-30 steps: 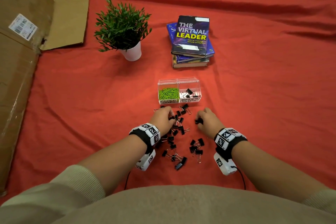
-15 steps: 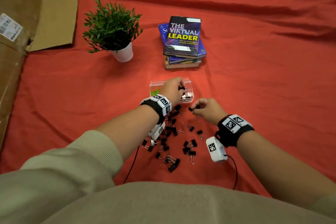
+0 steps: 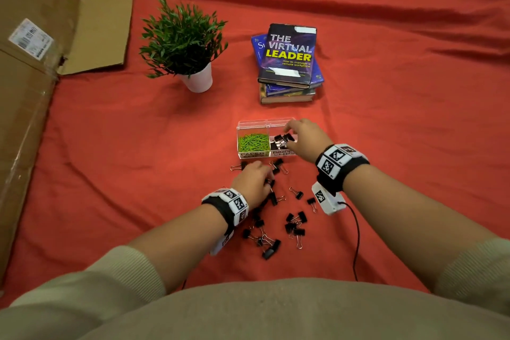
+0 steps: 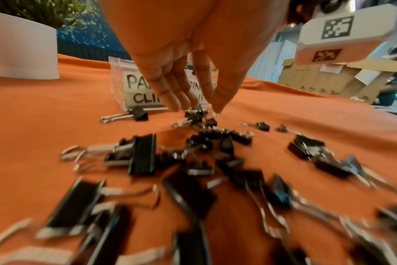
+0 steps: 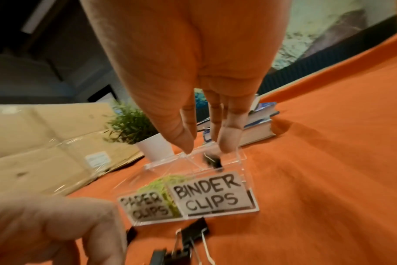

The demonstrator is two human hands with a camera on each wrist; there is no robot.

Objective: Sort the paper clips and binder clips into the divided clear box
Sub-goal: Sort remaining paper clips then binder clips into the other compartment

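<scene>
The clear divided box (image 3: 242, 125) stands on the red cloth, with green paper clips (image 3: 253, 142) in its left cell and black binder clips (image 3: 280, 139) in its right cell. My right hand (image 3: 288, 130) hovers over the right cell with straight fingers (image 5: 227, 141). A binder clip (image 5: 212, 160) drops free beneath them. Several loose binder clips (image 3: 296, 222) lie scattered in front of the box. My left hand (image 4: 197, 109) reaches down into that pile. Its thumb and fingertips (image 4: 177, 105) stand apart on either side of a small binder clip (image 4: 194, 116).
A potted plant (image 3: 187, 44) and a stack of books (image 3: 289, 63) stand behind the box. Flattened cardboard (image 3: 33, 91) lies along the left side. A black cable (image 3: 356, 229) trails from my right wrist camera. Bare cloth stretches to the right.
My left hand came back from the box to the pile. My right hand carried a binder clip from the pile to the right cell and let it go.
</scene>
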